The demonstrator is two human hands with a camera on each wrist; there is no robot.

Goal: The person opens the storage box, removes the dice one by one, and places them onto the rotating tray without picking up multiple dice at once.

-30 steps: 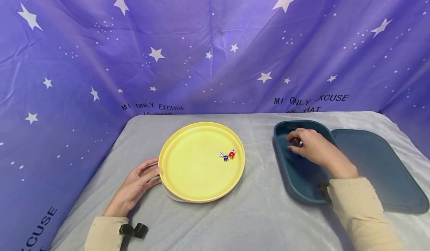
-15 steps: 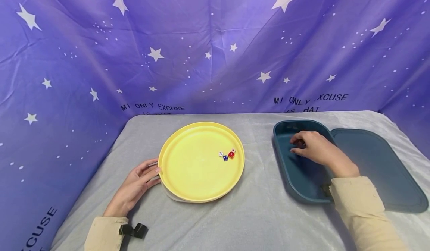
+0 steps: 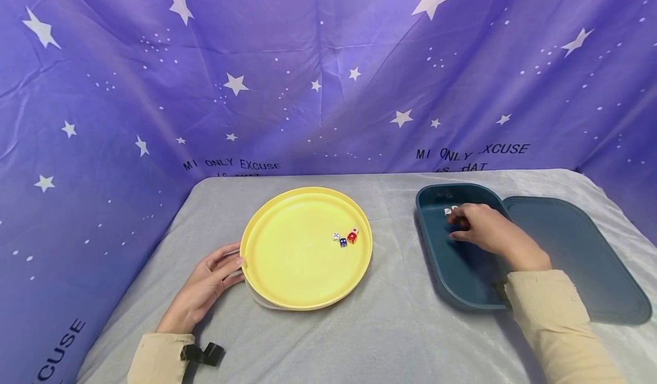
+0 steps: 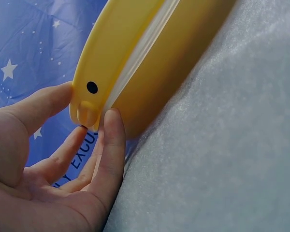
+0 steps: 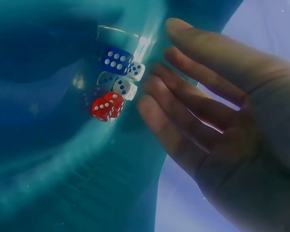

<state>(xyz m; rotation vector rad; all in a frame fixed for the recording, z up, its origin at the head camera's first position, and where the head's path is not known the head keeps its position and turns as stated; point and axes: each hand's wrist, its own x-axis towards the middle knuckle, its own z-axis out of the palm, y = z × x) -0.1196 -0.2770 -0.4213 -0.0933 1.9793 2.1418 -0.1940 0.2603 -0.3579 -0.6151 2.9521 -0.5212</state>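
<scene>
My left hand (image 3: 197, 290) grips the near-left rim of a round yellow tray (image 3: 303, 284), thumb on one side of the edge and fingers on the other. In the left wrist view its fingertips touch a small tab and the pale band beneath it. Several small dice, white, blue (image 3: 343, 242) and red (image 3: 352, 237), lie on the tray's right half. My right hand (image 3: 487, 230) reaches into a deep teal box (image 3: 426, 241). Its fingers are apart, holding nothing, close beside blue (image 5: 117, 60), white (image 5: 124, 89) and red dice (image 5: 102, 108) in the box.
A flat dark teal lid (image 3: 575, 258) lies to the right of the box, against its side. Grey cloth (image 3: 395, 321) covers the table. A purple starry curtain (image 3: 318, 59) hangs behind and at both sides.
My right hand has shifted slightly right and nearer inside the box. White dice now show beyond its fingertips, where none showed half a second ago. My left hand has kept its place.
</scene>
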